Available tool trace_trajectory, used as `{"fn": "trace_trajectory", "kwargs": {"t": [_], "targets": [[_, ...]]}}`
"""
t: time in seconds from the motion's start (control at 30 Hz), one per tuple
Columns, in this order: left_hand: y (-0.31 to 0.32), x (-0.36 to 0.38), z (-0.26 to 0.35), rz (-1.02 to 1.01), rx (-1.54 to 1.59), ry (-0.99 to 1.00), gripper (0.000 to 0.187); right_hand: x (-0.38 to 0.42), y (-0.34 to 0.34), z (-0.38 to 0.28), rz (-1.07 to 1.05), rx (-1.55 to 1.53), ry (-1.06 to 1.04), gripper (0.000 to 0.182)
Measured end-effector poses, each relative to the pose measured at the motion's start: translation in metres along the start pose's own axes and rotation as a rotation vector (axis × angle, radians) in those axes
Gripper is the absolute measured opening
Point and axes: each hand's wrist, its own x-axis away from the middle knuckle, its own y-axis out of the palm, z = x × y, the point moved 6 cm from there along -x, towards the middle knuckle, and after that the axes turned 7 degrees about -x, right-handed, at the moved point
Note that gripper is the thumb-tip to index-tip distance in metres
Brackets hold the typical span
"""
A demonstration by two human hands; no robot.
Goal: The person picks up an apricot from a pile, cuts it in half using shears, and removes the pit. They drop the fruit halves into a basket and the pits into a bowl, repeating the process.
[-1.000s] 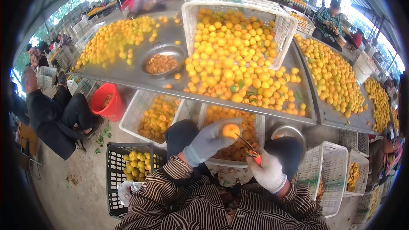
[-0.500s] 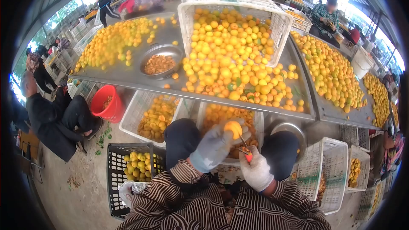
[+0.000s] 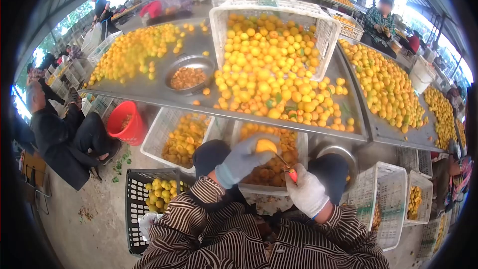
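My left hand, in a grey glove, is closed around a yellow-orange apricot. In a white glove, my right hand grips a red-handled tool with a thin metal shaft. The shaft points up and left, its tip at the apricot's lower side. Both hands are over a white crate of orange apricot pieces, between my knees. Beyond them, a heap of whole apricots spills from a tipped white basket onto the metal table.
A steel bowl of pits stands on the table. Below are another crate of apricot pieces, a red bucket and a black crate with greenish-yellow fruit. White crates stand at right. A person sits at left.
My left hand has shifted slightly left and down with the apricot, its glove turned over more. The right hand has dropped a little and moved right, still holding the tool at the fruit.
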Motion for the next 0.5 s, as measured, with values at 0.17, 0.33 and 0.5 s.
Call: {"fn": "trace_trajectory", "kwargs": {"t": [0.17, 0.33, 0.5], "targets": [[0.041, -0.007, -0.019, 0.041, 0.925, -0.026, 0.059, 0.003, 0.023, 0.002, 0.121, -0.211, 0.032, 0.027], [0.033, -0.006, -0.031, 0.093, 0.851, -0.149, 0.059, -0.001, 0.007, 0.004, 0.08, -0.1, 0.089, 0.025], [-0.005, -0.017, -0.002, -0.016, 0.336, -0.22, 0.059, -0.018, -0.024, -0.012, 0.024, 0.103, -0.041, 0.022]]}}
